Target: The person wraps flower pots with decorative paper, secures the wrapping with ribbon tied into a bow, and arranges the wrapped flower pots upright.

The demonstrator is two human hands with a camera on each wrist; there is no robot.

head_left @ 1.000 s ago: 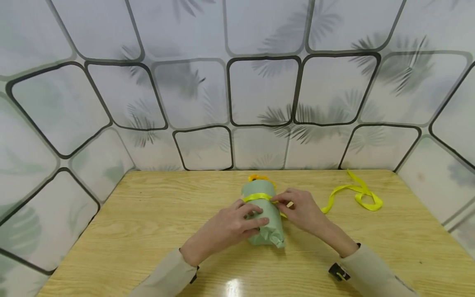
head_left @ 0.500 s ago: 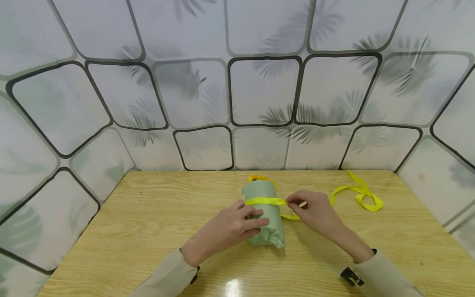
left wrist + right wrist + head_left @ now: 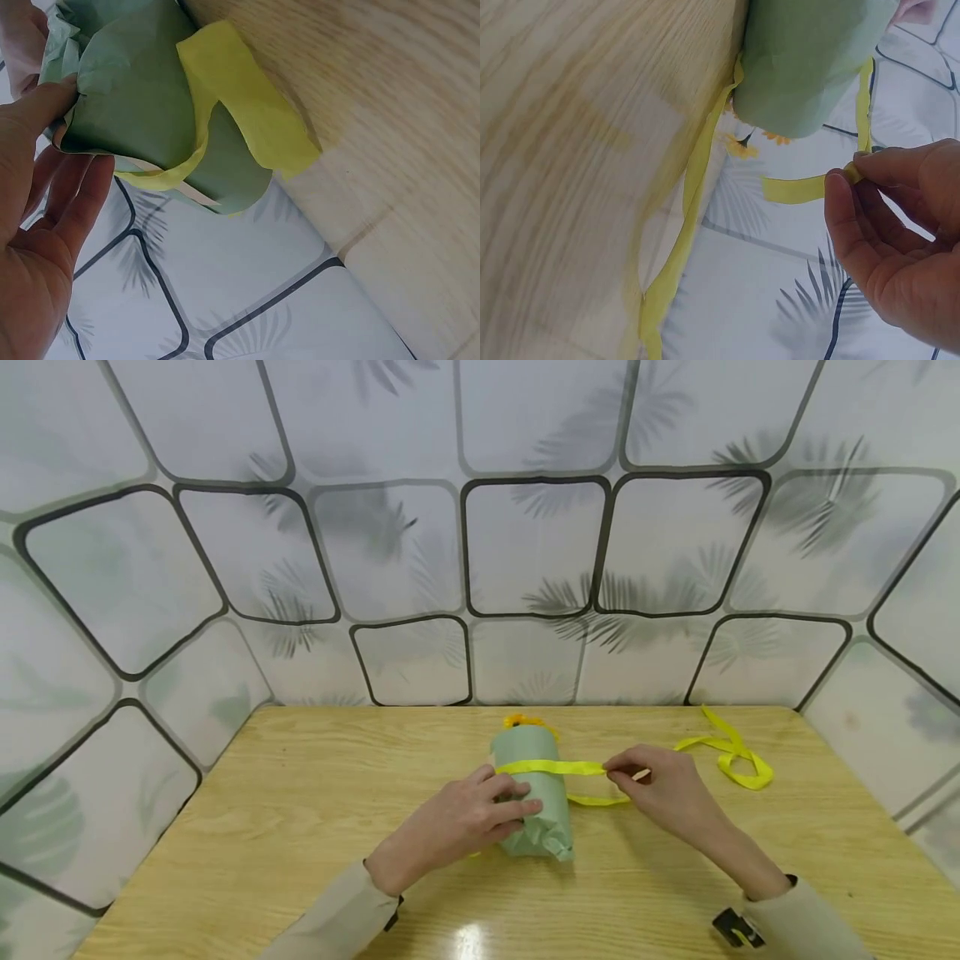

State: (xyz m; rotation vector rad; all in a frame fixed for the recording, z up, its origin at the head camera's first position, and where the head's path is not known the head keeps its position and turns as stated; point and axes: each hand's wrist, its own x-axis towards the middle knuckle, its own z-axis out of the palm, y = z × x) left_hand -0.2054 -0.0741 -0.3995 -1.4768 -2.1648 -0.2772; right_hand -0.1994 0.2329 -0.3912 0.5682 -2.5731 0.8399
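Observation:
A bouquet wrapped in pale green paper (image 3: pixel 557 814) lies on the table, its crumpled end toward me. Orange-yellow flowers (image 3: pixel 741 148) peek out past the far end. My left hand (image 3: pixel 468 810) holds the wrap from its left side; in the left wrist view the thumb lies on the paper and the fingers are under its edge. Across the top of the wrap runs a yellow ribbon (image 3: pixel 551 767). My right hand (image 3: pixel 667 785) pinches that ribbon between thumb and fingertips, off to the right, with a short free end (image 3: pixel 795 190) sticking out past them.
The ribbon's other length (image 3: pixel 596 801) leaves the wrap low on the right, passes behind the right hand and ends in a loose curl (image 3: pixel 742 764) at the back right. The wooden table (image 3: pixel 337 760) meets a patterned backdrop (image 3: pixel 532 543).
My right hand has moved right, away from the bouquet, drawing out a longer stretch of ribbon across the wrap. The left hand stays in place on the paper.

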